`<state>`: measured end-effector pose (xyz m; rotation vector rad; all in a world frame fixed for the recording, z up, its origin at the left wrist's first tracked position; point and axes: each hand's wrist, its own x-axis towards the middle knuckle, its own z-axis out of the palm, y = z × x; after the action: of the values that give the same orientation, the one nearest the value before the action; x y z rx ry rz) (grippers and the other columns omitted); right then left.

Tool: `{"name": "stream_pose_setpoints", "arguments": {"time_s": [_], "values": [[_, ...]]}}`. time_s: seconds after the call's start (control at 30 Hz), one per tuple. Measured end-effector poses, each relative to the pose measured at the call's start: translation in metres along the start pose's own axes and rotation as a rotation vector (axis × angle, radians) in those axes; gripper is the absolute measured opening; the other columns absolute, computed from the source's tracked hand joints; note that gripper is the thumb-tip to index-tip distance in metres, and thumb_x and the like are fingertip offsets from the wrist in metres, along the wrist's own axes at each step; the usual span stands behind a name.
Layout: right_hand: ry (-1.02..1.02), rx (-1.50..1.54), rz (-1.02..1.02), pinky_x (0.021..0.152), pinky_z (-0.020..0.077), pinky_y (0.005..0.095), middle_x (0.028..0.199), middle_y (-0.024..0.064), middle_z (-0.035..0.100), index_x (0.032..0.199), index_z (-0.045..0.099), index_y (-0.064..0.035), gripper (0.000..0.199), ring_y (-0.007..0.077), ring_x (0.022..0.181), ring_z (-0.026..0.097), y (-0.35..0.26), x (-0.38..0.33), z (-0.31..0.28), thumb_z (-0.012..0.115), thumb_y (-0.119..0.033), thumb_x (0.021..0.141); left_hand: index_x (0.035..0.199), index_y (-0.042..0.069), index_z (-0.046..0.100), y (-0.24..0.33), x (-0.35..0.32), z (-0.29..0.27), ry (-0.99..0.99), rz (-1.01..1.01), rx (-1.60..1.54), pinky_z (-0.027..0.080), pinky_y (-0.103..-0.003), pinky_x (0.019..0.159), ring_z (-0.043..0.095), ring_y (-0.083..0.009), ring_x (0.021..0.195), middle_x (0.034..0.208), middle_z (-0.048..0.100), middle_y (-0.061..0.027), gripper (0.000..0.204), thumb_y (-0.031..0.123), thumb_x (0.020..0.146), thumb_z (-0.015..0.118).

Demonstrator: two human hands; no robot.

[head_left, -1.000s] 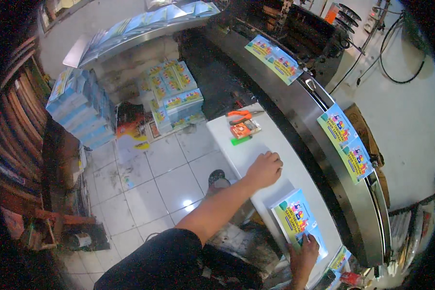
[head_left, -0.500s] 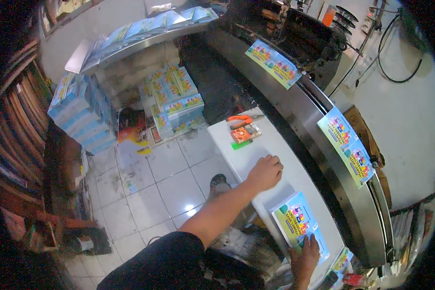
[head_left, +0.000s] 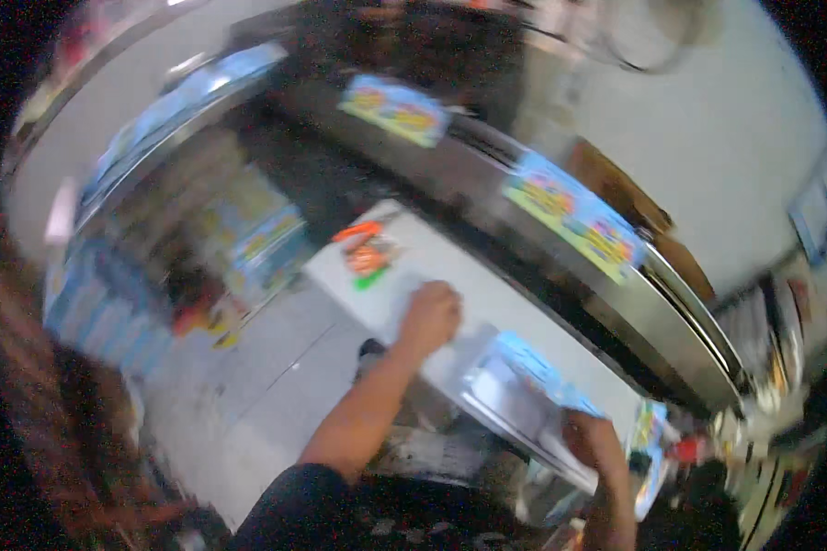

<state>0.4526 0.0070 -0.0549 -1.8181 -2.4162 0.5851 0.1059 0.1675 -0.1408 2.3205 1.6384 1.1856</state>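
A booklet with a blue printed cover (head_left: 531,364) lies on a narrow white bench (head_left: 487,308) in front of me. Its cover is folded back toward the far side, and a pale inner page (head_left: 510,395) shows. At the near right end of the booklet, my right hand (head_left: 593,439) has bent fingers at the cover's edge and seems to grip it, though motion blurs them. Further left, my left hand (head_left: 430,315) rests on the bench with curled fingers; its palm is hidden. Beyond it lie orange-handled pliers (head_left: 358,230), a small orange packet (head_left: 368,257) and a green piece (head_left: 370,278).
A metal rail (head_left: 487,193) behind the bench carries printed sheets (head_left: 572,213). Stacks of similar printed pieces (head_left: 110,308) stand on the tiled floor (head_left: 266,367) at left. More lie along a shelf (head_left: 184,115). A red object (head_left: 687,449) sits past the bench's right end.
The view has swung to the right and blurred. The booklet was closed with its cover face up under my right hand; now the cover is turned back. My left hand stays curled on the bench.
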Motion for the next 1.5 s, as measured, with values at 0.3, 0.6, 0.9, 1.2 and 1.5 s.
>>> {"name": "stream_pose_setpoints", "arguments": {"time_s": [0.3, 0.6, 0.9, 1.2, 1.5], "values": [[1.215, -0.421, 0.139, 0.104, 0.0427, 0.039, 0.141, 0.0102, 0.053, 0.137, 0.055, -0.0151, 0.05, 0.035, 0.128, 0.05, 0.133, 0.043, -0.201, 0.05, 0.005, 0.091, 0.111, 0.005, 0.067, 0.001, 0.033, -0.043, -0.277, -0.237, -0.223, 0.05, -0.04, 0.088, 0.063, -0.0297, 0.099, 0.108, 0.064, -0.0145, 0.031, 0.024, 0.087, 0.065], [0.748, -0.507, 0.169, 0.109, 0.038, 0.0421, 0.144, 0.0175, 0.048, 0.136, 0.054, -0.0083, 0.05, 0.0353, 0.134, 0.045, 0.294, 0.042, -0.051, 0.055, -0.004, 0.086, 0.112, 0.002, 0.065, -0.213, 0.229, -0.083, 0.287, -0.546, -0.294, 0.05, -0.039, 0.082, 0.065, -0.026, 0.093, 0.105, 0.067, -0.0131, 0.038, 0.033, 0.091, 0.065], [0.692, -0.399, 0.425, 0.103, 0.0425, 0.0455, 0.129, 0.0211, 0.057, 0.128, 0.058, 0.0012, 0.048, 0.0382, 0.123, 0.051, 0.153, 0.056, -0.062, 0.061, -0.031, 0.093, 0.103, 0.005, 0.059, -0.311, 0.334, -0.059, 0.558, -0.94, -1.409, 0.048, -0.039, 0.068, 0.055, -0.0199, 0.082, 0.089, 0.055, -0.0037, 0.026, 0.029, 0.093, 0.063], [0.6, -0.182, 0.653, 0.092, 0.0514, 0.0418, 0.12, 0.0231, 0.062, 0.128, 0.056, 0.0032, 0.046, 0.0361, 0.112, 0.06, 0.097, 0.038, -0.084, 0.065, -0.024, 0.092, 0.097, 0.0, 0.059, -0.387, 0.363, -0.121, 0.766, -0.842, -1.353, 0.049, -0.033, 0.053, 0.055, -0.0156, 0.061, 0.081, 0.06, -0.006, 0.015, 0.005, 0.088, 0.069], [0.659, -0.311, 0.38, 0.082, 0.0553, 0.0407, 0.104, 0.0248, 0.068, 0.111, 0.063, 0.0103, 0.034, 0.0329, 0.096, 0.067, 0.091, 0.015, -0.092, 0.067, -0.017, 0.092, 0.117, 0.001, 0.052, -0.341, 0.302, -0.128, 0.771, -0.815, -1.415, 0.057, -0.036, 0.072, 0.064, -0.0209, 0.083, 0.098, 0.062, -0.0098, 0.032, 0.006, 0.089, 0.067]]}}
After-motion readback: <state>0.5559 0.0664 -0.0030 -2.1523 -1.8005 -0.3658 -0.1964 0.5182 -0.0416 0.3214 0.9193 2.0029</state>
